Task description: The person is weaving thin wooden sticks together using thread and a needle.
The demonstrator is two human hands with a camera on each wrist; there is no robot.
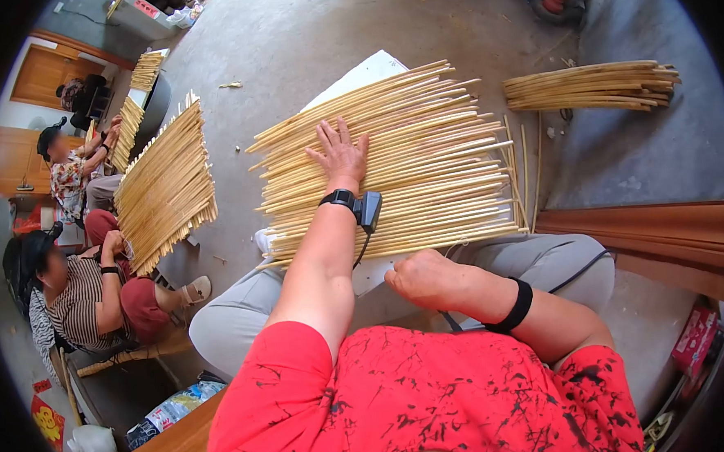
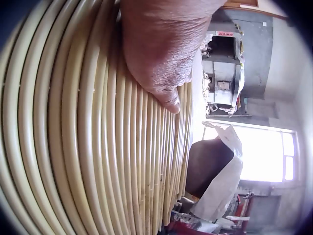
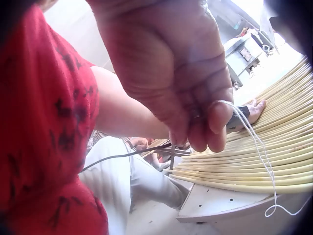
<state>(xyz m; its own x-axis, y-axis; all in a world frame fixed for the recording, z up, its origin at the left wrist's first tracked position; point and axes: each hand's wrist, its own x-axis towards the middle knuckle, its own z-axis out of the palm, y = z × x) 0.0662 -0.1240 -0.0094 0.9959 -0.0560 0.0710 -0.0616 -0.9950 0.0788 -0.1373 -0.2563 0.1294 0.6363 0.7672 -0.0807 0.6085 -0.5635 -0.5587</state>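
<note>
My left hand (image 1: pixel 343 155) rests with spread fingers on a mat of pale yellow stalks (image 1: pixel 425 173) laid side by side. The left wrist view shows its thumb (image 2: pixel 168 98) against the stalks. Close to my body, near the mat's front edge, is my right hand (image 1: pixel 425 280), with its fingers curled. In the right wrist view, the right hand (image 3: pixel 171 68) pinches a thin white string (image 3: pixel 261 152), which hangs in a loop toward the near stalk. A thin dark strip (image 3: pixel 172 157) shows below the fingertips; I cannot tell whether the hand holds it.
Beneath the mat is a white board (image 1: pixel 370 68). A bundle of stalks (image 1: pixel 588 87) lies to the right, and loose stalks (image 1: pixel 525 172) stand by the mat's right side. At left, two seated people work at other stalk mats (image 1: pixel 167 179). A cable (image 3: pixel 127 155) runs near my lap.
</note>
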